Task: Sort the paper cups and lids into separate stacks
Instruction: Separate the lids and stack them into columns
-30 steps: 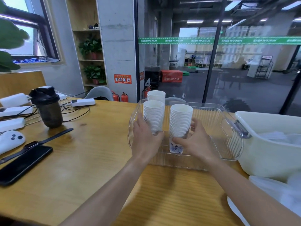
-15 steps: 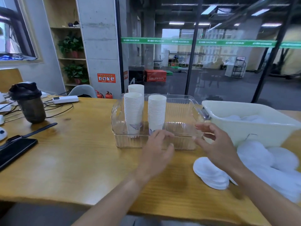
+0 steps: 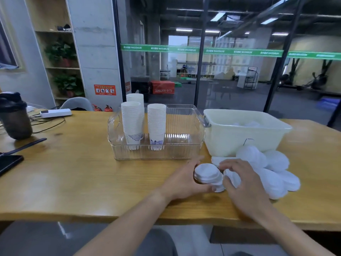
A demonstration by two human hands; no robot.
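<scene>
Three tall stacks of white paper cups (image 3: 156, 126) stand in the left part of a clear ribbed plastic tray (image 3: 184, 145) on the wooden table. In front of the tray, my left hand (image 3: 184, 180) grips a short stack of white lids (image 3: 207, 174) from the left. My right hand (image 3: 239, 180) curls round the same stack from the right. More white lids (image 3: 267, 167) lie loose in a heap on the table to the right of my hands.
A cream plastic tub (image 3: 245, 137) with more lids inside stands right of the tray. At the far left are a dark shaker bottle (image 3: 14, 117), a phone (image 3: 8, 163), a power strip (image 3: 55, 113) and cables. The table's front edge (image 3: 110, 217) is near.
Both hands left the cup stacks in the tray, came back toward me and to the right, and now hold a small stack of lids. The view has shifted right.
</scene>
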